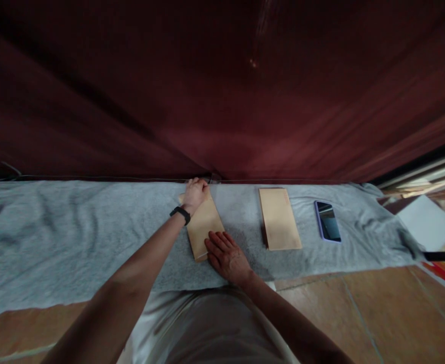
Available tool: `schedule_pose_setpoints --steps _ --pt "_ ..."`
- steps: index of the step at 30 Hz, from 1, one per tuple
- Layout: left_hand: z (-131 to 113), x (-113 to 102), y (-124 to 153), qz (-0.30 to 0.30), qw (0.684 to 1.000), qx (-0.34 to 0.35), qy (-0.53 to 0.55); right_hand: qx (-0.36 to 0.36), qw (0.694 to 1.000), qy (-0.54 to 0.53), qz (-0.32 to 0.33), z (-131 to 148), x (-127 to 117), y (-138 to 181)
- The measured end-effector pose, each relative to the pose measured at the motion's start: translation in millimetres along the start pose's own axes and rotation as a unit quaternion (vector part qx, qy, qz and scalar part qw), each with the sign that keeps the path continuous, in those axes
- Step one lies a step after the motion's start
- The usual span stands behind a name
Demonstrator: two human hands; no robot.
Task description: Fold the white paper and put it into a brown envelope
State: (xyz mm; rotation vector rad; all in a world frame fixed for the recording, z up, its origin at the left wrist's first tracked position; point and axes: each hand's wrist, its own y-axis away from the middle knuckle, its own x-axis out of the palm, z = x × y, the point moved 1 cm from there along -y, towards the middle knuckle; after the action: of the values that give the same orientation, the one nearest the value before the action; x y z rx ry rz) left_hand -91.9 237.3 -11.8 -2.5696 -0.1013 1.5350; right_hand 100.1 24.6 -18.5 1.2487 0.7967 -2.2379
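A tan paper envelope [206, 222] lies slightly tilted on the grey cloth in front of me. At its far end my left hand [195, 193], with a black band on the wrist, has its fingers curled closed over the edge. Spread flat, my right hand [228, 257] rests on the near right corner of the same envelope, holding nothing. Further right is a small stack of similar tan envelopes [281, 220], which neither hand touches. The left fingertips are partly hidden by the hand.
The grey cloth [74, 222] covers a long narrow surface against a dark red panel [222, 101]. A phone in a purple case [328, 222] lies right of the envelope stack. White paper [427, 222] is at the far right. Tiled floor [389, 303] shows below.
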Motion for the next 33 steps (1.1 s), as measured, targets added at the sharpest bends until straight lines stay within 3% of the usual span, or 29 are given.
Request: schedule_pose_setpoints --steps 3,7,10,13,16,20,26,29,33 --pt "-5 -9 32 -0.024 0.999 0.029 0.008 0.0 1.0 -0.012 -0.002 2 -4 -2" --pt "-9 -13 107 -0.019 0.99 0.136 -0.008 0.004 1.0 -0.024 0.004 1 -7 -3" --pt "-8 -12 160 0.0 0.986 0.153 -0.067 0.004 0.999 -0.04 -0.003 -3 -4 -2" --pt "-7 -12 186 0.031 0.981 0.168 -0.093 0.006 0.998 -0.066 -0.016 -8 -1 0" --pt "-7 -17 180 0.047 0.98 0.172 -0.091 0.003 0.997 -0.078 -0.024 -10 1 1" --pt "-9 -20 140 0.033 0.982 0.17 -0.08 -0.002 0.997 -0.079 -0.027 -10 1 2" --pt "-7 1 90 0.055 0.983 0.155 -0.083 0.016 0.997 -0.077 -0.019 -8 -2 1" --pt "-4 7 93 0.057 0.98 0.172 -0.082 0.017 0.997 -0.079 -0.016 -9 -2 1" --pt "-6 5 118 0.06 0.975 0.2 -0.077 0.019 0.994 -0.099 -0.041 -12 0 3"
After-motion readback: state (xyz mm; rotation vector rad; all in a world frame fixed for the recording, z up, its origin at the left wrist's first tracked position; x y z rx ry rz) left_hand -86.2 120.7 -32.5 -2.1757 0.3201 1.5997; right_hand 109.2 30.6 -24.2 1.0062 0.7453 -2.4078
